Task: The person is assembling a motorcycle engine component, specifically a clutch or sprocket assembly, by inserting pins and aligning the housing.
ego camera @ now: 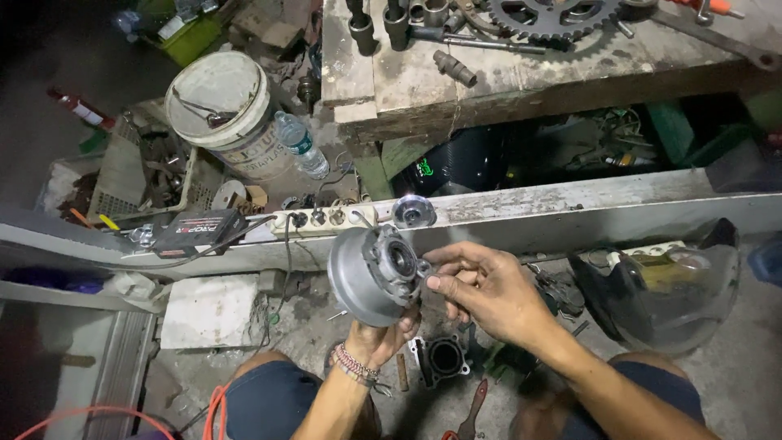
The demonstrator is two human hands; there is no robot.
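My left hand holds up a round grey metal drum-shaped part from below, with a bolted hub and bearing facing right. My right hand reaches in from the right, its fingertips pinching at the edge of the hub. A beaded bracelet sits on my left wrist. On the floor below lies a dark engine cylinder block. A small round silver flange rests on the grey ledge just above the drum.
A power strip and a black box sit on the ledge. A white bucket and water bottle stand behind. The wooden workbench holds sockets and a sprocket. A helmet visor lies right.
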